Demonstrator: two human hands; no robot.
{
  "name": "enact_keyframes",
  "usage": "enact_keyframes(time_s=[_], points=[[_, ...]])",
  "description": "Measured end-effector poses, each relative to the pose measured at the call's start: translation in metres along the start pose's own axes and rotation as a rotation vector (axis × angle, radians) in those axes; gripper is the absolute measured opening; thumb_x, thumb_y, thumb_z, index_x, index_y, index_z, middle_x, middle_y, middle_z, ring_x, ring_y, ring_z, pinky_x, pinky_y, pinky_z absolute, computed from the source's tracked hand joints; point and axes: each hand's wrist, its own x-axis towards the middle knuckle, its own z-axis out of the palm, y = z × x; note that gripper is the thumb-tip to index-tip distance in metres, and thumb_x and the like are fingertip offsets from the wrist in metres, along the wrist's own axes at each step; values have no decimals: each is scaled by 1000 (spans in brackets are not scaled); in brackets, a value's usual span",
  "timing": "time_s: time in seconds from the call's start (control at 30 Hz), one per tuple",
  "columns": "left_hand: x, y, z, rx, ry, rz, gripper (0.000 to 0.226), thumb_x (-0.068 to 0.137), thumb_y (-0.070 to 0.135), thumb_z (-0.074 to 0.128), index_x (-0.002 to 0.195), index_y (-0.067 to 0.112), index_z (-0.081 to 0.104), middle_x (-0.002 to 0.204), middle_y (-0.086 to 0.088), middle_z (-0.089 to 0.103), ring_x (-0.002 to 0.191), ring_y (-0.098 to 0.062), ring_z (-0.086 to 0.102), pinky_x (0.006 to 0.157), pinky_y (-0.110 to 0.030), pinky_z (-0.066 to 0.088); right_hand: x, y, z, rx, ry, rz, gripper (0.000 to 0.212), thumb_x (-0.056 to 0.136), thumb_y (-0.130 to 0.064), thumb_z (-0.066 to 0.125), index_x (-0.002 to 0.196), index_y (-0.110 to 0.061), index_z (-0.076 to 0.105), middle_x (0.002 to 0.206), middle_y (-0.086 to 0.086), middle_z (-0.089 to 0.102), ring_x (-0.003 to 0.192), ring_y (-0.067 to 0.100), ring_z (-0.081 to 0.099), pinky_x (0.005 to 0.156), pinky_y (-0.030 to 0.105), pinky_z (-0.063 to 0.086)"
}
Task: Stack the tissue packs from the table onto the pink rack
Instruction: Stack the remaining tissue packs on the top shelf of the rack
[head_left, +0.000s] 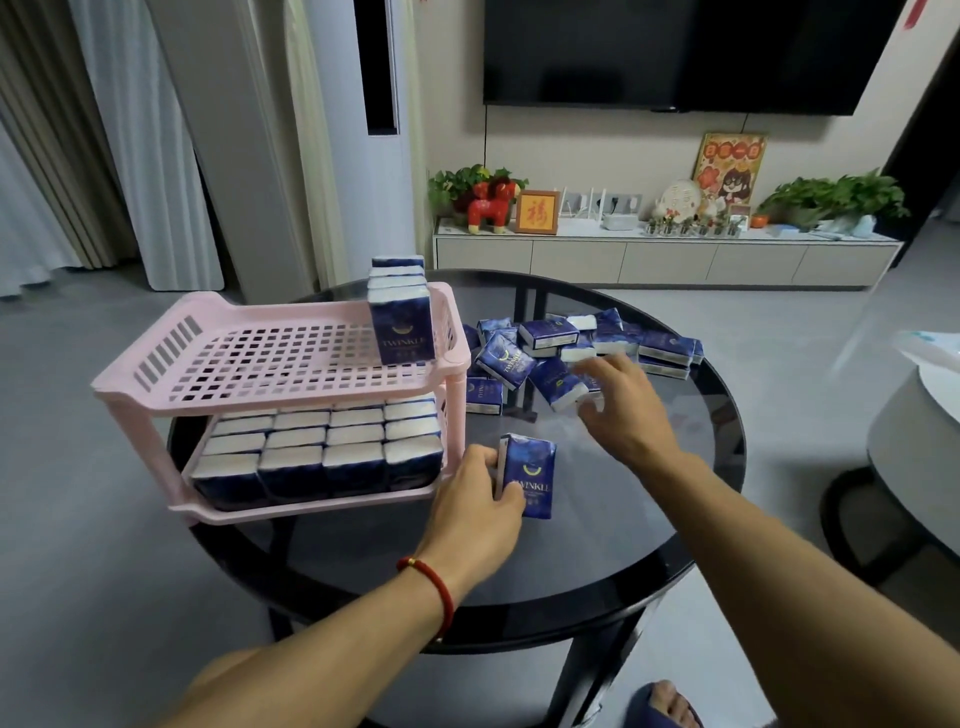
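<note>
A pink two-tier rack (260, 358) stands on the left of the round dark glass table (597, 545). Its lower shelf is packed with upright dark blue tissue packs (317, 457). A short row of packs (402, 317) stands at the right end of the upper shelf. My left hand (475, 499) grips one blue pack (532, 475) upright on the table, just right of the rack. My right hand (618, 405) reaches over the loose pile of packs (561, 353) at the table's middle, fingers curled at a pack; the grip is blurred.
A second table's edge (914, 431) lies at the right. Behind the glass table runs a low TV cabinet (665, 254) with plants and ornaments under a wall TV. A tall air conditioner (363, 130) and curtains stand at the back left. My foot (665, 701) shows below.
</note>
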Motion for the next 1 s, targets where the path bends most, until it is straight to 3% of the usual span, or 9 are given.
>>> enact_keyframes(time_s=[0.07, 0.13, 0.3, 0.37, 0.43, 0.53, 0.67, 0.8, 1.0], points=[[-3, -1, -4, -22, -12, -5, 22, 99, 19, 60, 97, 37, 47, 111, -4, 66, 94, -19, 70, 82, -38, 63, 7, 6, 18, -298, -31, -51, 67, 88, 2, 62, 146, -28, 48, 155, 8, 41, 135, 33, 40, 102, 47, 45], [-9, -4, -8, -42, -33, -9, 21, 99, 20, 60, 100, 37, 48, 112, -2, 65, 95, -17, 70, 81, -38, 63, 11, 8, 28, -445, -76, -83, 75, 90, 1, 63, 154, -30, 37, 167, 6, 24, 145, 34, 28, 109, 50, 37], [-25, -10, -14, -82, -65, 4, 18, 100, 17, 59, 103, 33, 52, 105, 12, 66, 94, -9, 67, 82, -40, 62, 13, 5, 33, -482, 21, -211, 42, 94, -20, 66, 136, -21, 60, 143, 2, 60, 131, 26, 47, 98, 45, 39], [-26, -9, -16, -79, -65, 5, 17, 100, 17, 59, 103, 32, 52, 100, 14, 67, 92, -9, 68, 82, -41, 62, 11, 4, 25, -373, 34, -199, 29, 93, -28, 64, 121, -19, 67, 119, 4, 72, 113, 27, 58, 90, 44, 43], [-24, -9, -16, -78, -62, 13, 18, 100, 16, 58, 102, 33, 52, 97, 13, 69, 89, -11, 69, 81, -44, 62, 6, -1, 7, -33, 21, -48, 19, 91, -32, 59, 91, -16, 67, 85, 8, 71, 78, 25, 60, 71, 39, 46], [-25, -6, -13, -101, -80, 6, 23, 100, 12, 56, 108, 34, 52, 97, 5, 69, 80, -14, 71, 75, -40, 63, -11, -11, -31, 558, -183, 189, 35, 95, -32, 51, 69, -9, 54, 66, 12, 58, 56, 19, 48, 56, 35, 39], [-21, -4, -8, -187, -85, 0, 40, 100, 3, 52, 123, 36, 49, 116, -11, 62, 82, -20, 73, 65, -27, 62, -47, -13, -62, 743, -459, 261, 26, 105, -18, 46, 85, -2, 52, 77, 19, 61, 56, 16, 50, 51, 26, 38], [-19, -2, -4, -287, -114, -56, 46, 97, -4, 50, 111, 40, 53, 107, -10, 67, 82, -22, 76, 74, -41, 65, -67, -20, -80, 780, -601, 166, 28, 108, -22, 48, 101, 2, 61, 94, 25, 68, 69, 21, 59, 55, 25, 47], [-20, 9, -8, -361, -200, -28, 43, 79, 3, 64, 113, 29, 55, 92, -8, 68, 81, -19, 69, 75, -38, 62, -85, -46, -75, 583, -600, -53, 25, 106, -25, 50, 122, -10, 62, 98, 16, 73, 78, 23, 73, 67, 30, 61]])
